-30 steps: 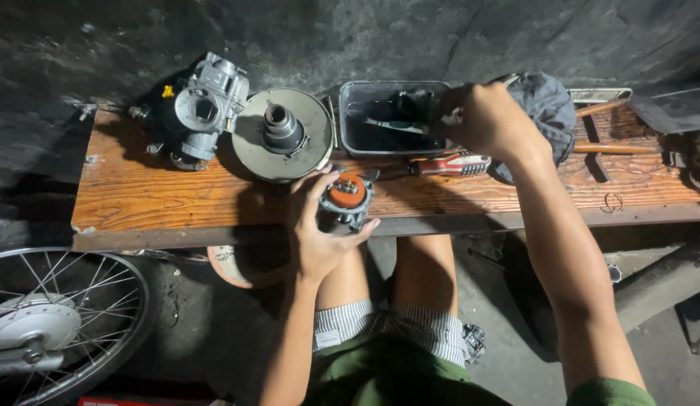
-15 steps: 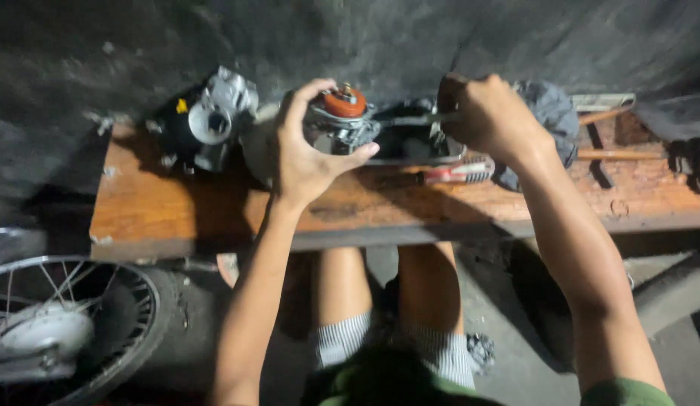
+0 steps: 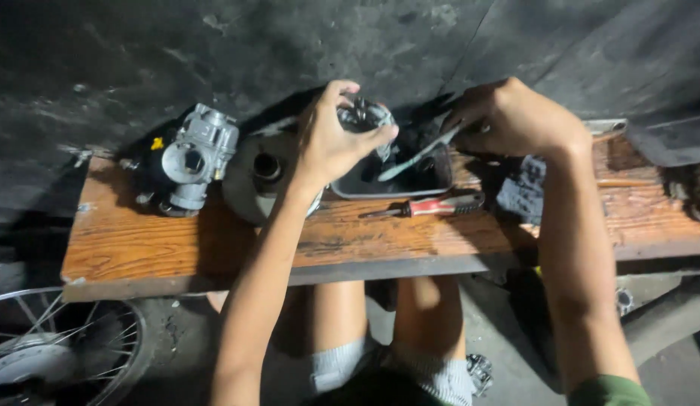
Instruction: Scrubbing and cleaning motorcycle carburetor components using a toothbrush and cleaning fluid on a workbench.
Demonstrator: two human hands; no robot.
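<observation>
Head view: only one camera, looking straight down at a worn orange-brown wooden bench (image 3: 184,248) set against a dark, grimy wall.
Left hand: the left hand (image 3: 331,143) is up over the near-left corner of a dark rectangular metal tray (image 3: 365,184), fingers curled tight around a small grey metal engine part (image 3: 365,116). Thumb is on the right side of it, fingertips over the top.
Engine part: it's held clear of the bench, right above the tray's left end, mostly hidden by the fingers, so I can't make out its full shape.
Right hand: the right hand (image 3: 515,120) is clenched on the handle end of a pale grey-green brush (image 3: 418,154). The brush slants down to the left, its far end inside the tray, just beside the part.
Tray: sits mid-bench against the wall, looks dark and oily inside.
Screwdriver: a red-handled screwdriver (image 3: 425,207) lies flat on the wood just in front of the tray, touched by neither hand.
Left of tray: a round grey metal disc with a centre hole (image 3: 260,177), then a silver carburettor body (image 3: 196,154) further left.
Right side: a dark blue-grey rag (image 3: 523,192) lies under the right forearm.
Floor: a spoked wheel (image 3: 57,353) shows at bottom left, and the person's bare knees are under the bench.
</observation>
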